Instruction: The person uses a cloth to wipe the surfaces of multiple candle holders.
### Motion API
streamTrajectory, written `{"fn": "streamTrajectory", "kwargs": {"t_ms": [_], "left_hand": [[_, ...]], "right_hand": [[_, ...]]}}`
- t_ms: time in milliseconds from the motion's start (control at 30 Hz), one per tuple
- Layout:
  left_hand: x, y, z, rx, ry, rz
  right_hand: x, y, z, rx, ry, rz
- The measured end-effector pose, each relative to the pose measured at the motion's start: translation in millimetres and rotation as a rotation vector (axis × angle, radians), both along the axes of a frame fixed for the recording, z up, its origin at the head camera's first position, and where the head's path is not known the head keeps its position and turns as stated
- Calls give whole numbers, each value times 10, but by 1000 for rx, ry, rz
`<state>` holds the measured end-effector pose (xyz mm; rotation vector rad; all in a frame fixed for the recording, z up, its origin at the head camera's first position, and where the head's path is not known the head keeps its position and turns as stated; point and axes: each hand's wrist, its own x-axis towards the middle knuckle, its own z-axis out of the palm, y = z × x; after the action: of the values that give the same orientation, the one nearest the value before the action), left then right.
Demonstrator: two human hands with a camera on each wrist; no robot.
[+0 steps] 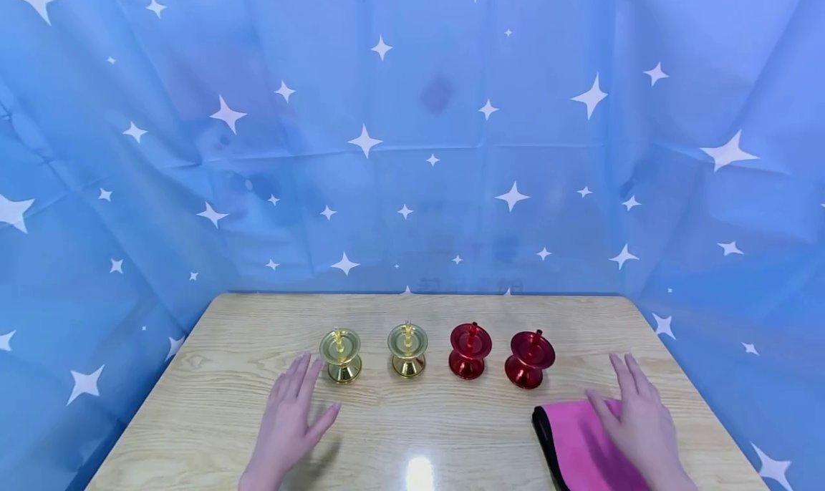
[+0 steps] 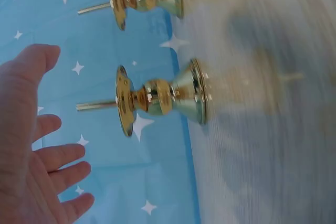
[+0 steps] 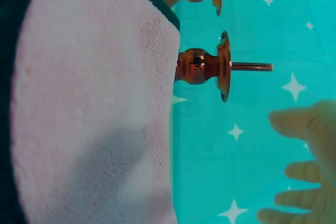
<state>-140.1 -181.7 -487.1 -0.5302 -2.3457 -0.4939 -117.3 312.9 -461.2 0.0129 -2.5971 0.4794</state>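
Four metal candle holders, each with a drip dish and a thin central spike, stand upright in a row. Two are gold, the left one point(image 1: 344, 371) and its neighbour point(image 1: 409, 366); two are red, the inner one point(image 1: 467, 368) and the outer one point(image 1: 523, 373). My left hand point(image 1: 286, 419), fingers spread and holding nothing, is over the table just in front of the leftmost gold holder. On the right, a folded pink cloth point(image 1: 570, 441) with a black edge lies below my right hand point(image 1: 638, 423), whose fingers are also extended and empty. The right wrist view shows the cloth point(image 3: 94, 77) partly hiding the red holders' bases.
The pale wood-grain table point(image 1: 387, 434) has rounded far corners and a bright light reflection near its front. Behind it and along both sides hangs a blue curtain point(image 1: 412, 119) with white stars.
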Motion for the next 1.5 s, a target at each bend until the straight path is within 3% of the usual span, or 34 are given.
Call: {"fn": "streamTrajectory", "kwargs": {"t_ms": [133, 333, 933, 1333, 1500], "left_hand": [[-43, 58, -2, 36, 67, -78], [-74, 157, 32, 76, 61, -153], [-125, 605, 90, 88, -1, -294], [-214, 962, 120, 109, 128, -427], [-212, 1060, 119, 126, 75, -436]], "right_hand": [[37, 15, 15, -65, 27, -18], [91, 21, 8, -104, 65, -67], [210, 123, -97, -117, 91, -108], [257, 169, -153, -124, 98, -142], [251, 179, -159, -121, 91, -151]]}}
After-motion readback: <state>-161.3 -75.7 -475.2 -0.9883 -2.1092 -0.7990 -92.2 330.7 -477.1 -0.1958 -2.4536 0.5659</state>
